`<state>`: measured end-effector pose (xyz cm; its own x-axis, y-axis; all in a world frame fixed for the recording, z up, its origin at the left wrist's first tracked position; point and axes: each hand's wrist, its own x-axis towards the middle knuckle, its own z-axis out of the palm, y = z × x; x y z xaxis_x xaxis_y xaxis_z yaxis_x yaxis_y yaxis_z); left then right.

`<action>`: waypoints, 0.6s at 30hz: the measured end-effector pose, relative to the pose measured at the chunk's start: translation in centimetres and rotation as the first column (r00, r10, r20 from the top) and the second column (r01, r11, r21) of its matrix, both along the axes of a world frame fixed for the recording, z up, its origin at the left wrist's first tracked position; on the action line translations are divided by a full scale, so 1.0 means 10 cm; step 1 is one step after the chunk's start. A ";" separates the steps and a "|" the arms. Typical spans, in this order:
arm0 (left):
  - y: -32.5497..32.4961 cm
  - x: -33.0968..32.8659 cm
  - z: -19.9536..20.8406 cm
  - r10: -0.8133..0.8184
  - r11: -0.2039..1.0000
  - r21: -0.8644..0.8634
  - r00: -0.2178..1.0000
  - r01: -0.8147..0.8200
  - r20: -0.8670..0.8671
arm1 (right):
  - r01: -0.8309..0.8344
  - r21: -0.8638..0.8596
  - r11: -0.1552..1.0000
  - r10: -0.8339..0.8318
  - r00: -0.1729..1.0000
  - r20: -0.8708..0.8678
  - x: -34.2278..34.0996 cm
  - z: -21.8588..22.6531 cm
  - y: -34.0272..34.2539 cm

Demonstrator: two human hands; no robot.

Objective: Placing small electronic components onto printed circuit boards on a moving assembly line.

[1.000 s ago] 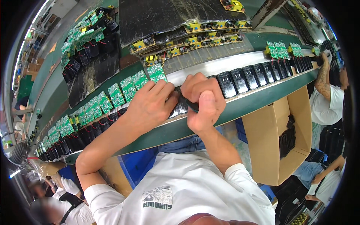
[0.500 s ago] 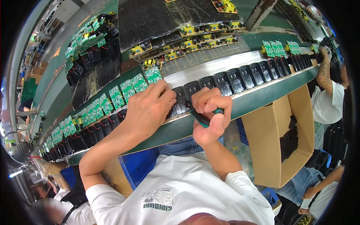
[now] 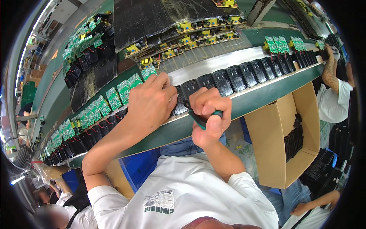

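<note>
My right hand is closed round pliers with green-and-black handles. Their dark tip points left, at a black plastic housing in the row along the bench edge. Just left of it, my left hand bends its fingers down over the row, thumb side toward the pliers. Whatever those fingertips grip is hidden beneath them. Beside that hand, a green circuit board stands above the row. Further left, several more boards are joined to black housings by red wires.
To the right run open black housings. Behind them are stacked black sheets carrying yellow-and-black components. A heap of wired boards lies at far left. Below the bench stand a cardboard box and a blue bin. Other people work at both sides.
Both hands and the pliers remain at nearly the same place on the row. The whole view has shifted slightly. At the lower right, another person's arm has moved.
</note>
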<state>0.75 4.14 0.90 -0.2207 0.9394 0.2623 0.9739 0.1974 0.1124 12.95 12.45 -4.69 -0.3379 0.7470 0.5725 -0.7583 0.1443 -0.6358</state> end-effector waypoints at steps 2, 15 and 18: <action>0.01 0.00 0.00 0.009 1.000 -0.021 1.000 -0.009 0.004 | 0.001 -0.002 1.000 -0.001 1.000 0.001 0.00 0.00 0.00; 0.05 -0.02 -0.01 0.045 0.996 -0.081 0.999 -0.047 -0.029 | -0.073 -0.033 0.997 0.074 0.996 0.044 -0.15 0.08 0.12; 0.02 -0.02 -0.01 0.062 0.994 -0.088 0.998 -0.065 -0.032 | -0.137 -0.124 0.983 0.149 0.984 0.095 -0.26 0.17 0.18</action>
